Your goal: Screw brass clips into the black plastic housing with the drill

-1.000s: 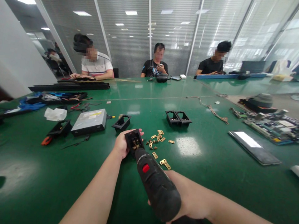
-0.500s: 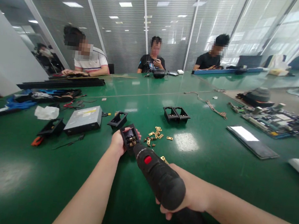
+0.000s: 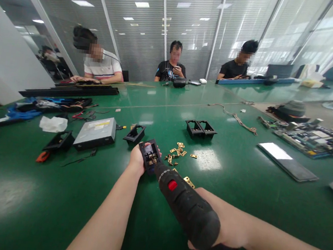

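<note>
My left hand (image 3: 138, 158) is closed around a black plastic housing (image 3: 148, 149), tilted with its open side toward me. Brass terminals (image 3: 152, 159) show inside it. A black cordless screwdriver (image 3: 186, 203) with a red switch sits in my right hand (image 3: 222, 215), fingers wrapped round its grip. Its nose points into the lower right of the housing; the bit's tip is hidden. Just right of the housing lie loose brass plates and small screws (image 3: 178, 152), with more brass plates (image 3: 189, 181) near the screwdriver. Another black housing (image 3: 135, 134) rests behind my left hand.
Two joined black frames (image 3: 200, 129) stand farther back. On the left are a metal disc drive (image 3: 96, 133) and another black housing (image 3: 59, 141). A phone (image 3: 287, 161) and a circuit board (image 3: 312, 135) lie to the right. Several people sit across the green table (image 3: 56, 192).
The housing and screwdriver have shifted slightly right and down in view, while the whole scene has also moved a little right. Both hands keep their hold.
</note>
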Demonstrator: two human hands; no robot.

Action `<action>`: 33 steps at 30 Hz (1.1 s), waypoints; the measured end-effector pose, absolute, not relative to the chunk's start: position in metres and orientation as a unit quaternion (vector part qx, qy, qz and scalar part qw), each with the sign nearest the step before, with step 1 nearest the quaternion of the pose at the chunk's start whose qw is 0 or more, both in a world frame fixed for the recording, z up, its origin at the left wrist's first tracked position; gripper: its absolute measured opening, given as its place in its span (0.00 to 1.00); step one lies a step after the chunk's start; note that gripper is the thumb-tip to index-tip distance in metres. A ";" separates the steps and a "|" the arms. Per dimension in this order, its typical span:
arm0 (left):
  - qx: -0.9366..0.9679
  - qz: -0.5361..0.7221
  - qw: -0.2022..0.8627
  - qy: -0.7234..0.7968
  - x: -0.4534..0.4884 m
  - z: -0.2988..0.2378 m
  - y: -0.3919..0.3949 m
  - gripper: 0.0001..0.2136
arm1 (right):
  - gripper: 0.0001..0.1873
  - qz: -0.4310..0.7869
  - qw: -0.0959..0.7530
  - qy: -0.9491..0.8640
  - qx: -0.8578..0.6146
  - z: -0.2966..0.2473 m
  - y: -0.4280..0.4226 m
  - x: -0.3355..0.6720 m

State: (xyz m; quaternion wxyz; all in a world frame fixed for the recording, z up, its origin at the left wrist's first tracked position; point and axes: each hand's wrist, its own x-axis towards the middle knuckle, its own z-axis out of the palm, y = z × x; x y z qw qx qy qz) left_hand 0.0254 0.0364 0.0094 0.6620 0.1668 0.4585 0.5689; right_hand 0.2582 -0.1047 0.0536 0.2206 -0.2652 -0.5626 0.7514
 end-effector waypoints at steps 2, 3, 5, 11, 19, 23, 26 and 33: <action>0.178 0.574 0.654 0.460 0.026 0.008 0.037 0.10 | 0.25 0.758 0.213 -0.560 -0.258 0.052 -0.105 0.258; 0.180 0.576 0.651 0.460 0.026 0.008 0.037 0.10 | 0.23 0.759 0.207 -0.563 -0.255 0.052 -0.105 0.258; 0.179 0.581 0.648 0.458 0.026 0.007 0.036 0.10 | 0.21 0.753 0.197 -0.573 -0.257 0.054 -0.105 0.257; 0.183 0.579 0.645 0.463 0.027 0.007 0.036 0.10 | 0.20 0.712 0.209 -0.603 -0.291 0.062 -0.103 0.255; 0.158 0.581 0.639 0.479 0.029 0.008 0.036 0.10 | 0.18 0.705 0.213 -0.607 -0.299 0.066 -0.105 0.256; 0.168 0.583 0.636 0.476 0.028 0.007 0.037 0.09 | 0.20 0.707 0.216 -0.607 -0.292 0.063 -0.103 0.256; 0.170 0.585 0.635 0.475 0.027 0.007 0.037 0.09 | 0.21 0.720 0.210 -0.600 -0.278 0.060 -0.101 0.256; 0.191 0.576 0.660 0.442 0.028 0.011 0.033 0.10 | 0.22 0.819 0.188 -0.481 -0.249 0.047 -0.103 0.257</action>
